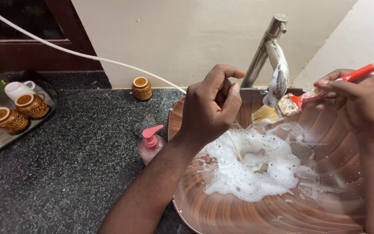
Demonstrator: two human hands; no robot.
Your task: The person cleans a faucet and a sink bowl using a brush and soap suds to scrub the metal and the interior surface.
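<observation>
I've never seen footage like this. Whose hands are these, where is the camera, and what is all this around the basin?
There is no machine here: a person wears a camera on the head, so the single picture looks down at their own two bare hands. The right hand grips a paintbrush with a red handle, its pale bristles at the foamy metal tap. The left hand is curled shut around a thin white hose, which runs in from the upper left and pours down into the wood-patterned basin, where white foam lies. On the dark speckled counter stand a pink pump bottle, one small brown cup by the wall, and a tray of brown mugs plus a white one.
</observation>
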